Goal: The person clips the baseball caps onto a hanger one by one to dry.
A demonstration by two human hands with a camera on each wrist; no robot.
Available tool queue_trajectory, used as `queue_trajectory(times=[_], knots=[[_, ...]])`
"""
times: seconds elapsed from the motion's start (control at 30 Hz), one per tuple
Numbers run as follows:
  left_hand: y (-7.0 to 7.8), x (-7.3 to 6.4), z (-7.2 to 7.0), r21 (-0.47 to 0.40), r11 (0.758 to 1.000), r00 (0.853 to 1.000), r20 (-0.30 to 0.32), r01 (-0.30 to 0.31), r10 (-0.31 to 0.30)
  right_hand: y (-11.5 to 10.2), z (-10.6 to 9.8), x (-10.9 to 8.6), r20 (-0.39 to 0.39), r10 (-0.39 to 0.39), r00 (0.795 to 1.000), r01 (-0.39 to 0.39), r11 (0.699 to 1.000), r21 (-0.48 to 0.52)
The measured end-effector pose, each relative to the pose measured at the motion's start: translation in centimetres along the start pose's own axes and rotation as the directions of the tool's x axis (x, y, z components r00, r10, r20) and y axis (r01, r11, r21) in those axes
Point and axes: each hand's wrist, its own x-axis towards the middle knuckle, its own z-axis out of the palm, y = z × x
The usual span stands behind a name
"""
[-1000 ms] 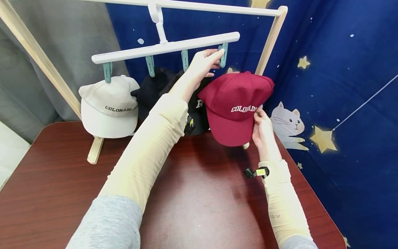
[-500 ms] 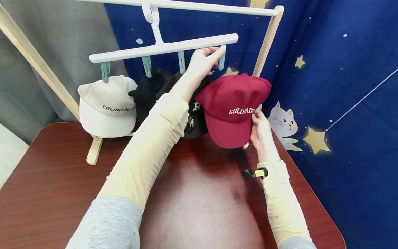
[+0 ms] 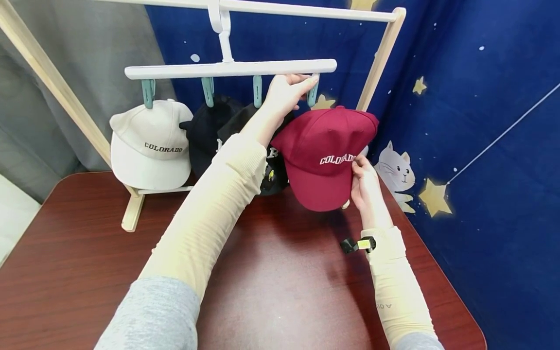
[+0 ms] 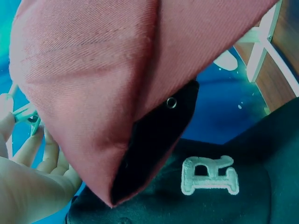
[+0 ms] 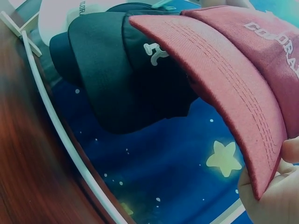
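Note:
In the head view, my left hand [image 3: 284, 95] pinches the rightmost teal clip [image 3: 312, 92] of a white hanger [image 3: 232, 68], and the clip [image 4: 29, 114] shows between its fingertips in the left wrist view. Just below is a red baseball cap [image 3: 325, 141] lettered COLORADO. My right hand [image 3: 365, 184] grips it at its right side, by the brim's edge; in the right wrist view, thumb and fingers [image 5: 268, 191] hold the brim corner. Whether the clip touches the cap is hidden behind my left hand.
A white cap [image 3: 150, 146] hangs from the leftmost clip. Dark caps [image 3: 210, 126] hang beside it, partly behind my left arm. A rack with a white top bar [image 3: 306, 11] and wooden legs [image 3: 132, 211] stands on the brown table [image 3: 280, 291], before a blue starry curtain [image 3: 490, 146].
The hanger has swung from tilted to nearly level, its right end lower. My left hand has come down slightly with the clip. The red cap and right hand have shifted slightly left and down.

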Motion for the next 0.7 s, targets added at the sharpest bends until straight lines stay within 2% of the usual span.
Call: queue_trajectory(times=[0.1, 0.3, 0.5, 0.7], knots=[[-0.19, -0.02, 0.15, -0.010, 1.000, 1.000, -0.015, -0.004, 0.003, 0.07, -0.02, -0.06, -0.002, 0.004, 1.000, -0.004, 1.000, -0.006], [-0.35, -0.12, 0.29, -0.038, 0.999, 0.999, -0.029, 0.030, -0.031, 0.26, -0.11, -0.04, 0.001, 0.001, 1.000, -0.001, 1.000, 0.000], [-0.46, -0.35, 0.33, -0.014, 0.997, 0.997, -0.020, 0.081, -0.081, 0.62, -0.34, 0.04, 0.008, -0.009, 1.000, 0.009, 1.000, 0.002], [-0.29, -0.40, 0.32, -0.005, 0.997, 0.996, -0.041, 0.082, -0.082, 0.83, -0.66, 0.06, -0.003, -0.011, 1.000, 0.011, 1.000, -0.005]])
